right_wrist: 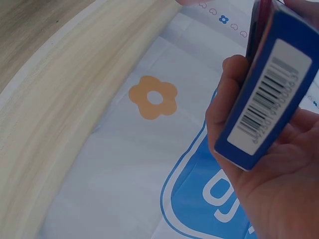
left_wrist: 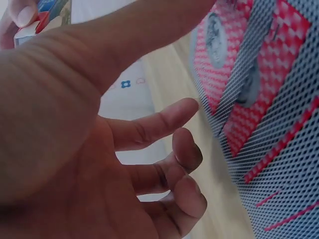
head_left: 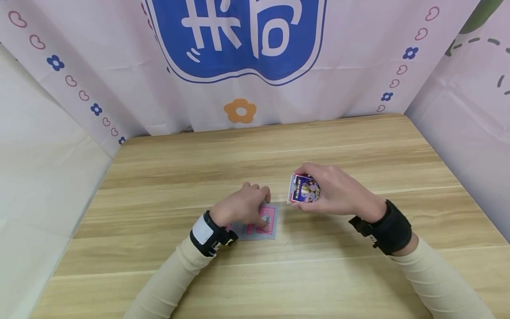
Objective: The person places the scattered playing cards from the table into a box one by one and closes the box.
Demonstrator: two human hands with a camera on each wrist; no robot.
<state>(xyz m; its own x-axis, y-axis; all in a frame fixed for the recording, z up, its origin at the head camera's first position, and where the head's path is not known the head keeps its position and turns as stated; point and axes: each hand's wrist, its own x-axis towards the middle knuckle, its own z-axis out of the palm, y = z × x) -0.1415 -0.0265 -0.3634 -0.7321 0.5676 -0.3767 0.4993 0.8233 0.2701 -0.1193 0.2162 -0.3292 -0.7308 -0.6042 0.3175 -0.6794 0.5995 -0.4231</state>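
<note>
Red-backed cards (head_left: 272,218) lie on the desk (head_left: 318,274), row running left-right, beneath the left hand (head_left: 244,206) (nearer; fingers loosely parted, contact unclear). Right hand (head_left: 340,190) grips the card box (head_left: 304,189), just off their right end.

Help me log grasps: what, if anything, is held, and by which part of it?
The card box, by opposite sides, in the right grip. The left grip, loose over the cards, shows no clear hold on them.

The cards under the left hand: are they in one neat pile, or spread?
Spread, partly overlapping: in the left wrist view, the red patterns of several cards show side by side, not one squared pile.
</note>
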